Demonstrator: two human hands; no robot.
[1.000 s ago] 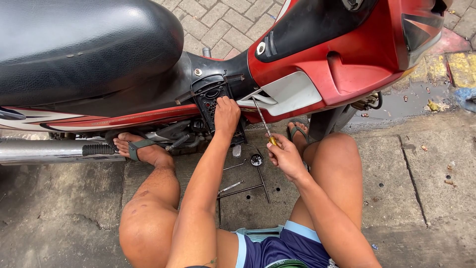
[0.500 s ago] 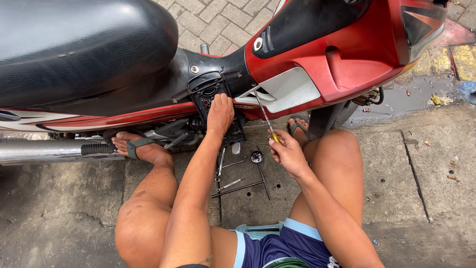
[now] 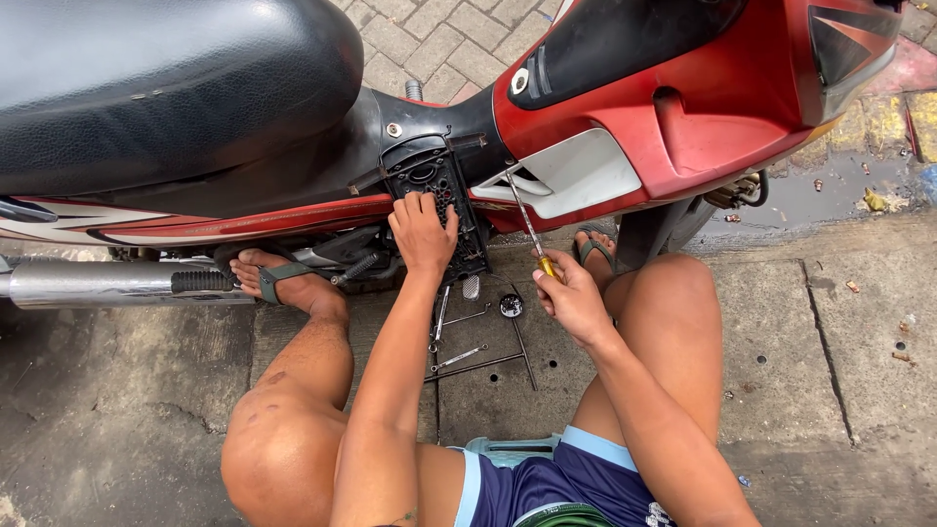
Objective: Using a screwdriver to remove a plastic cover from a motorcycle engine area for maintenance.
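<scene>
**Hands at work on a red motorbike's side panel**

Here, a person sits low on a concrete pavement (image 3: 859, 390) beside a red and black motorbike (image 3: 722, 107), knees spread and sandalled feet tucked under the machine. The left hand (image 3: 423, 232) presses flat against a black ribbed panel (image 3: 441, 185) on the bike's flank, just below the seat (image 3: 156, 88), fingers spread and closed on nothing. The right hand (image 3: 571, 298) is clamped round the yellow handle of a screwdriver (image 3: 528, 226), whose thin shaft slants up and left so that its tip meets the bodywork at the edge of the white fairing (image 3: 576, 181), just right of the panel.

On the pavement between the knees, near its edge under the bike, lie several spanners (image 3: 459, 356) and a long thin rod, with a small round dark part (image 3: 510, 305) beside them; what that part is cannot quite be made out. A chrome exhaust pipe (image 3: 98, 283) runs along the left side, just beside the left foot. Wet ground with litter shows towards the pavement's upper right corner.
</scene>
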